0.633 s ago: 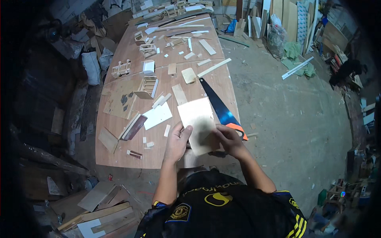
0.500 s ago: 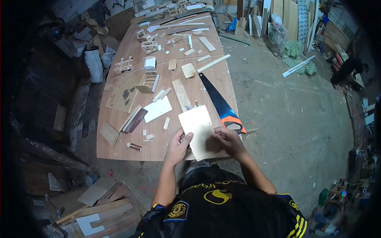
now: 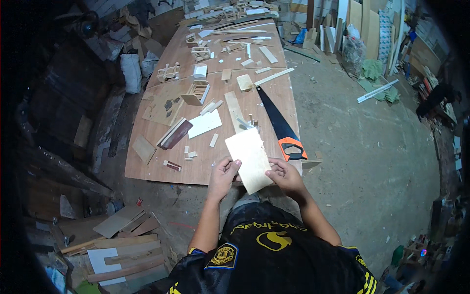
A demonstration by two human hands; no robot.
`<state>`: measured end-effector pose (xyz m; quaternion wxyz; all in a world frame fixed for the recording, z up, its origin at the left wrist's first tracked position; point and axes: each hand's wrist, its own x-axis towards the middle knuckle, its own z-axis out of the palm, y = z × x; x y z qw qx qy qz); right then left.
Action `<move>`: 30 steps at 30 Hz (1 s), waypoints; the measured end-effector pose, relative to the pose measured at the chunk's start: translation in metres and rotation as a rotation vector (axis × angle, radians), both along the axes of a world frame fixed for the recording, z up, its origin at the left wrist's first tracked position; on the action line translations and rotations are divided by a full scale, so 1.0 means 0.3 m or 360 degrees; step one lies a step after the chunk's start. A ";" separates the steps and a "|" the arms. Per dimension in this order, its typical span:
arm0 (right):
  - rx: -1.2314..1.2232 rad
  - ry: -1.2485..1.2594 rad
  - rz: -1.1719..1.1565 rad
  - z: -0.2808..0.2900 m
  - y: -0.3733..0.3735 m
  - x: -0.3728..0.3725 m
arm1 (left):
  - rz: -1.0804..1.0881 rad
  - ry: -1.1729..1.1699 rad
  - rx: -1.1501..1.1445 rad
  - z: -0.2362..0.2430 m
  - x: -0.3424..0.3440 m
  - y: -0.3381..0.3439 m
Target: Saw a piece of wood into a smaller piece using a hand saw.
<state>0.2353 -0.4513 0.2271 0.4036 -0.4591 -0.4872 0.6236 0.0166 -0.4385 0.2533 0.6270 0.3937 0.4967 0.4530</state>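
A thin, pale rectangular wooden board is held up over the near edge of the table, its right edge ragged near the top. My left hand grips its left side, thumb on the face. On the opposite side my right hand pinches the lower edge, with the thumb on the face too. Past the board lies a handsaw with a dark blade and an orange and black handle. A long pale wood strip lies flat behind the board, with small metal tools partly hidden at its near end.
The wooden table carries a white panel, a dark reddish block, a squarish wood piece and several small chair-like wooden models. Scrap boards are piled on the floor at lower left. More planks lean at the far right.
My right thumb has come onto the board's face, and the board has tilted so its lower part is less shaded. The whole view has shifted slightly; the table's things lie as before.
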 end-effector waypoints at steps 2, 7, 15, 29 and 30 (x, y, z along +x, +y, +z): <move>-0.0067 0.0026 -0.0023 0.004 0.006 0.003 | -0.0006 -0.0020 -0.0038 -0.018 -0.017 0.014; -0.0020 -0.0087 -0.0137 -0.029 0.047 -0.006 | -0.0085 -0.0129 -0.0111 -0.051 -0.028 0.088; -0.0140 -0.0171 -0.0320 -0.027 0.313 -0.084 | 0.0022 -0.0286 -0.0224 -0.174 -0.111 0.413; 0.0175 -0.1542 -0.0139 -0.281 1.306 -0.245 | -0.0276 0.0174 -0.0116 -0.576 -0.166 1.561; 0.0110 -0.1576 -0.0137 -0.318 1.351 -0.245 | -0.0300 0.0241 -0.0083 -0.616 -0.151 1.622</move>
